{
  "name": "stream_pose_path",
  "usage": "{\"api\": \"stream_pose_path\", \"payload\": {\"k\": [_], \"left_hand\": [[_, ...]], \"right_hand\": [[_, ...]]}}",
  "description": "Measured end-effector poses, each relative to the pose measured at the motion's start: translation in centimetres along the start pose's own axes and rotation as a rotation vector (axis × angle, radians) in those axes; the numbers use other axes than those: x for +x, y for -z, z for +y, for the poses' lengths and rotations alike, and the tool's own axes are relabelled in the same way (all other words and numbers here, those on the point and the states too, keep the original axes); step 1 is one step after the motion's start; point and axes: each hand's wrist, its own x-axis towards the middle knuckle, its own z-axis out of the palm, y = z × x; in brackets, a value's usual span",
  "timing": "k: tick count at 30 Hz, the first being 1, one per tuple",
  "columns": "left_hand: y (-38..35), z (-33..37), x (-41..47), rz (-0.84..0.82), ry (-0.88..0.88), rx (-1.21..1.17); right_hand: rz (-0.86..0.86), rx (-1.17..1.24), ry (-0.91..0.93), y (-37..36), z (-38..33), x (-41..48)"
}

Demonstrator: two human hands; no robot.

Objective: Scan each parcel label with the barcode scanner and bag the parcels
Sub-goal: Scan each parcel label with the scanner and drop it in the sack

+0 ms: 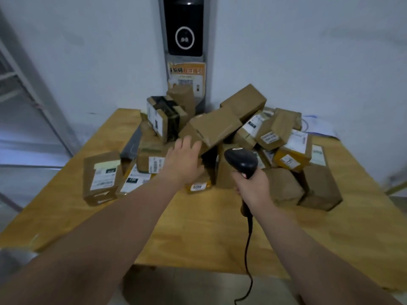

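A heap of several brown cardboard parcels [222, 137] with white labels covers the far half of a wooden table [198, 227]. My left hand [184, 159] reaches out over the heap with its fingers spread, touching the near edge of a tilted brown box [214, 127] at the middle. My right hand [253, 188] grips the handle of a black barcode scanner [241, 161], whose head points toward the heap. The scanner's black cable [248, 249] hangs down over the table's near edge.
A flat labelled parcel [101, 177] lies apart at the heap's left. A tall pillar with a black screen device [184, 25] and an orange poster stands behind the table. Metal shelving [26, 89] is on the left. Bare tabletop lies in front of the heap.
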Motion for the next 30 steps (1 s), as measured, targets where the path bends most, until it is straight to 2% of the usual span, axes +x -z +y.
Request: {"api": "stream_pose_path", "payload": {"k": [4, 8, 16, 18, 23, 27, 28, 30], "left_hand": [[0.0, 1.5, 5.6, -0.049, -0.041, 0.236], [-0.3, 2.8, 9.7, -0.121, -0.048, 0.406], [-0.4, 2.7, 13.4, -0.293, 0.164, 0.338], [-0.3, 2.6, 13.4, -0.259, 0.148, 0.316], [1.2, 3.0, 12.0, -0.048, 0.095, 0.296], [2.4, 2.7, 8.7, 0.030, 0.175, 0.092], [2.5, 2.5, 7.6, 0.020, 0.219, -0.050], [1.9, 2.2, 5.2, -0.012, 0.324, -0.487]], "right_hand": [[0.010, 0.173, -0.010, 0.9, -1.7, 3.7], [0.010, 0.193, 0.000, 2.4, -2.2, 6.9], [0.018, 0.233, -0.065, 3.6, -0.5, 10.0], [0.018, 0.230, -0.069, 3.4, -0.1, 10.2], [0.018, 0.257, -0.053, 3.0, -0.1, 10.1], [0.037, 0.477, -0.129, 3.1, 0.1, 9.3], [0.032, 0.551, -0.160, 3.1, 0.1, 9.1], [-0.001, 0.651, -0.208, 3.0, 0.3, 8.4]]}}
